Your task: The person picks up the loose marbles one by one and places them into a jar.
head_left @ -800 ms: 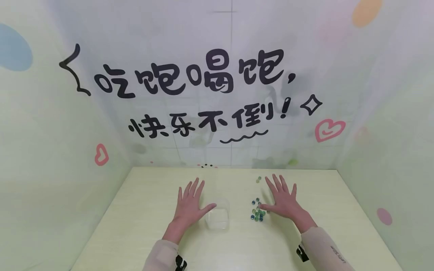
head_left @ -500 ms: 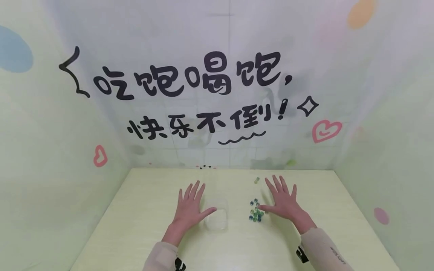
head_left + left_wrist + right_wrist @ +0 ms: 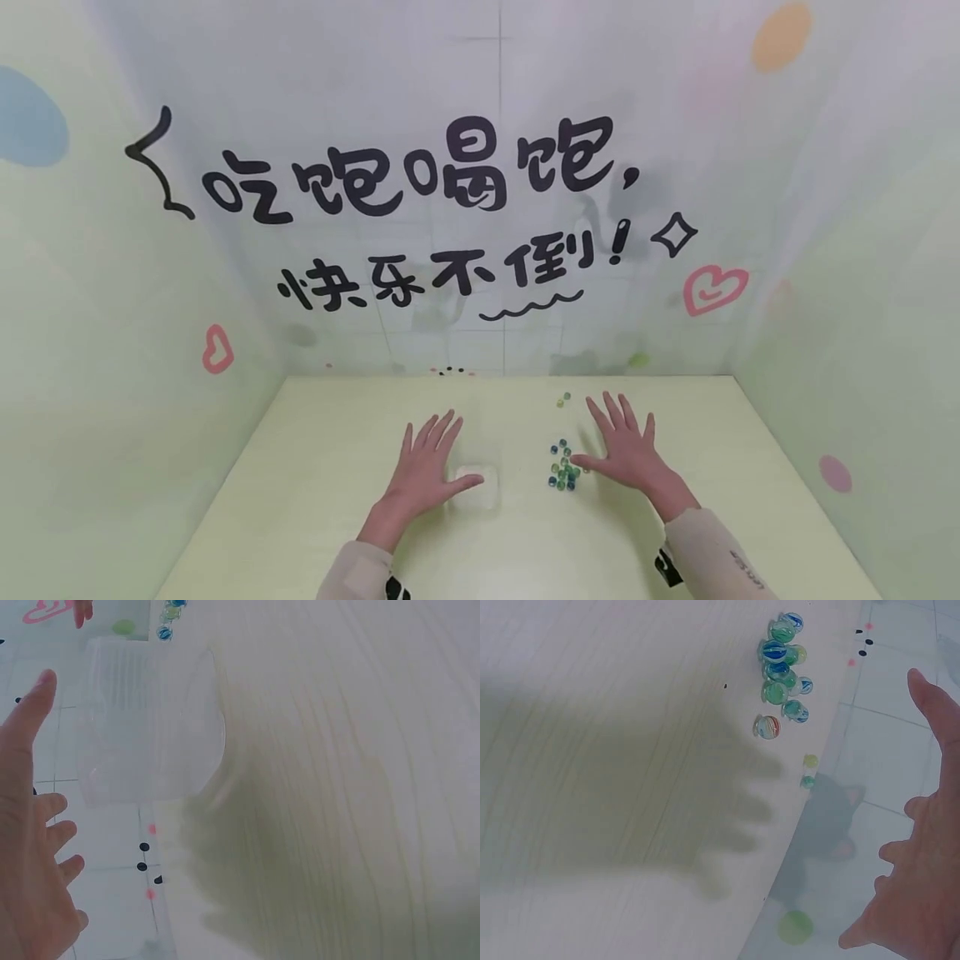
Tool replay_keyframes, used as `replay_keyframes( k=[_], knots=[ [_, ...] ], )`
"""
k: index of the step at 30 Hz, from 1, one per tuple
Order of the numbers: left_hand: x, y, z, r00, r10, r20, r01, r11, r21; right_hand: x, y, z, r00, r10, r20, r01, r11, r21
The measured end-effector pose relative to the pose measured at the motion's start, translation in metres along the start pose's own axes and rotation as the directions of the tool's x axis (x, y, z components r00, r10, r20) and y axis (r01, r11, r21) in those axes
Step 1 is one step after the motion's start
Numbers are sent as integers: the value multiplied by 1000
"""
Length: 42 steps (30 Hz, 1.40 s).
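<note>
A clear plastic container (image 3: 486, 498) stands on the table, partly behind my left thumb in the head view. My left hand (image 3: 424, 473) hovers at its left side, fingers spread and holding nothing. The container's see-through wall (image 3: 150, 727) fills the upper left of the left wrist view, apart from the hand there. Several glass marbles (image 3: 562, 477), mostly green and blue, lie loosely grouped right of the container. Over their right side my right hand (image 3: 628, 452) hovers with spread fingers. One marble with red stripes (image 3: 768, 727) shows in the right wrist view.
Two marbles (image 3: 562, 400) lie apart near the back of the table. The pale wooden tabletop (image 3: 337, 433) meets a printed back wall (image 3: 420, 342) and walls at both sides. Shadows of my hands fall on the table.
My left hand has shifted slightly right and nearer, its thumb now lower in front of the container. The head view has turned a little. The right hand and the marbles look unmoved.
</note>
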<state>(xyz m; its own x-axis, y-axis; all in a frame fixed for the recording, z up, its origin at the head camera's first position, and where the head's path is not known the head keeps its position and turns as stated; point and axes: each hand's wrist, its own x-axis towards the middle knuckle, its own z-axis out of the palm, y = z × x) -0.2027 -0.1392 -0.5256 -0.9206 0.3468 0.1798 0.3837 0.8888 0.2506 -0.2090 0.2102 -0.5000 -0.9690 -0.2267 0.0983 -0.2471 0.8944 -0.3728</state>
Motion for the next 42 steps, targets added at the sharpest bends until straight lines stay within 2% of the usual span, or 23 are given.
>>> replay_keyframes(
  k=[8, 18, 23, 27, 30, 34, 42],
  knots=[
    [-2, -5, 2, 996, 21, 89, -11, 993, -115, 0, 6, 5, 1000, 6, 25, -7, 1000, 26],
    [2, -7, 0, 995, 9, 104, 20, 961, -275, 2, 9, 8, 1000, 9, 28, -9, 1000, 8],
    [10, -9, 1, 992, -20, 121, 62, 935, -348, 3, 6, 5, 1000, 11, 27, -12, 1000, 17],
    [15, -11, 4, 988, -48, 147, 105, 903, -416, 3, 6, 5, 1000, -8, 17, 7, 999, 41],
    [21, -14, 5, 989, -41, 139, 101, 886, -453, 5, 8, 6, 999, -32, -8, 32, 997, 67],
    [25, -14, 5, 992, -26, 121, 83, 862, -500, 8, 10, 6, 1000, -20, -18, 22, 995, 102],
    [21, -13, 10, 991, -43, 129, 107, 831, -546, 6, 17, 21, 999, 7, -39, 0, 984, 176]
  ],
)
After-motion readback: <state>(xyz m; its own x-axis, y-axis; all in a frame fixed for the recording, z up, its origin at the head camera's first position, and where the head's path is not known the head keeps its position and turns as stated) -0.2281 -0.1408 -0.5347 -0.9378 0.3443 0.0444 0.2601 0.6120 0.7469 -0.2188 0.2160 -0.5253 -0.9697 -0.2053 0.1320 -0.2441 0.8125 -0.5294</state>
